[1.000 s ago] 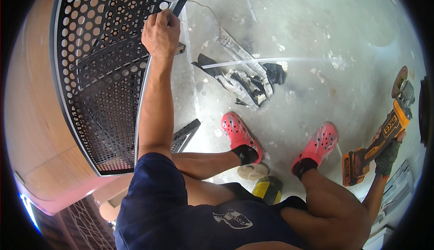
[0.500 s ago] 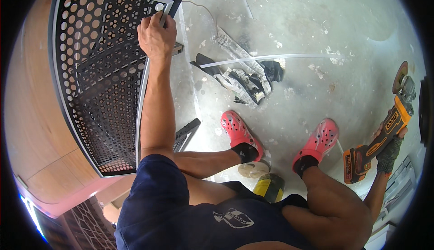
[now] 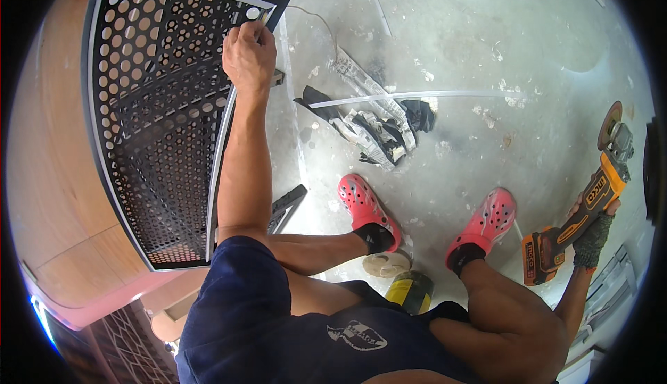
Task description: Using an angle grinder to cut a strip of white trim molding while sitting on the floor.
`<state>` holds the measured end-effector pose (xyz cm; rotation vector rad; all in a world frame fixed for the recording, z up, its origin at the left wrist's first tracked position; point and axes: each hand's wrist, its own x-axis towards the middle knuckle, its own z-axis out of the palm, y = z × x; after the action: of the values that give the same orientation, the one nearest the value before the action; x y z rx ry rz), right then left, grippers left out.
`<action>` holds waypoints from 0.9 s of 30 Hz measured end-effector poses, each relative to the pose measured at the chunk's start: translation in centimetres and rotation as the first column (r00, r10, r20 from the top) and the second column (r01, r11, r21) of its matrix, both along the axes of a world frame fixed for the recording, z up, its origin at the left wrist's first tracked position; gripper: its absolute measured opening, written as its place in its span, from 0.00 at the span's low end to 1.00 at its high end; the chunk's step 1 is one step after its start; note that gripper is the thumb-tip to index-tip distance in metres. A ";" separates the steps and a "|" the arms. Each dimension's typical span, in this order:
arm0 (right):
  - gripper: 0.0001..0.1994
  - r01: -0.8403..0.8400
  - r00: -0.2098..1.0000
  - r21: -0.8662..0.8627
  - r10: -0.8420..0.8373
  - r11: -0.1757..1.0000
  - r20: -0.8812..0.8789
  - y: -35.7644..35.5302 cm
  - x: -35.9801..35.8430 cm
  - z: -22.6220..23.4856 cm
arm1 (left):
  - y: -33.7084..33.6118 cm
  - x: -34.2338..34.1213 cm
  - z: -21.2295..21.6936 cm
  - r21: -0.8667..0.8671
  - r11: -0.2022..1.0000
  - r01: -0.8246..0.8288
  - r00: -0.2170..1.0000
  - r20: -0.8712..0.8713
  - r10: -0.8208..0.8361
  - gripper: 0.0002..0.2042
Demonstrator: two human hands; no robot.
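My left hand [image 3: 248, 54] gripped the perforated black metal panel [image 3: 156, 117] at its top corner, my gloved right hand [image 3: 594, 235] closed around a cordless angle grinder [image 3: 580, 214], red clogs [image 3: 365, 207] on dusty concrete floor [image 3: 472, 57]

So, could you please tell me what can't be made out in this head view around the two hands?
- Left hand: its fingertips curl over the perforated black panel at the corner, so what they pinch is hidden.
- Right hand: gloved and near the fisheye rim; its grip on the orange angle grinder is partly hidden by the tool.
- Yellow can: mostly hidden behind the legs.
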<state>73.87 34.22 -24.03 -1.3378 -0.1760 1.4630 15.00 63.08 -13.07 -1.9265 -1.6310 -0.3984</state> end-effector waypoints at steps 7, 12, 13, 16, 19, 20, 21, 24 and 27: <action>0.44 -0.009 1.000 0.014 0.009 1.000 0.007 0.5 0.7 0.5 | -1.1 2.3 0.9 -0.187 0.946 -0.266 0.941 0.165 0.297 0.08; 0.42 -0.009 1.000 -0.005 0.009 1.000 0.013 -0.2 -0.9 3.2 | -3.5 3.3 4.0 -0.224 0.927 -0.301 0.876 0.320 0.362 0.08; 0.42 -0.042 0.999 -0.031 0.041 0.999 -0.027 0.0 -1.1 4.1 | -4.3 3.7 4.8 -0.234 0.929 -0.286 0.858 0.368 0.357 0.07; 0.39 -0.105 0.994 -0.032 0.106 0.994 0.026 0.8 -1.9 7.9 | -8.0 3.5 6.8 -0.174 0.959 -0.224 0.761 0.584 0.284 0.12; 0.38 -0.201 0.955 -0.215 0.240 0.956 0.173 0.4 -2.1 14.5 | -12.7 4.4 7.2 -0.189 0.949 -0.254 0.472 0.832 0.292 0.14; 0.38 -0.212 0.948 -0.200 0.251 0.957 0.196 0.3 -2.6 15.7 | -14.5 4.6 8.3 -0.198 0.946 -0.257 0.338 0.899 0.280 0.13; 0.38 -0.282 0.920 -0.169 0.316 0.944 0.233 0.1 -3.3 17.1 | -16.1 4.3 8.4 -0.187 0.945 -0.268 0.314 0.911 0.269 0.13; 0.38 -0.396 0.837 -0.140 0.420 0.907 0.351 -1.0 -6.6 24.6 | -21.1 4.0 8.3 -0.058 0.975 -0.216 -0.127 0.991 0.031 0.12; 0.39 -0.477 0.757 -0.177 0.505 0.861 0.415 -3.7 -10.3 32.7 | -27.1 4.8 11.2 0.031 0.978 -0.209 -0.598 0.787 -0.153 0.24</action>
<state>63.58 30.57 8.70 -1.7577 -0.8541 1.5622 19.77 35.96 -1.84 -0.5440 -2.1774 -3.1154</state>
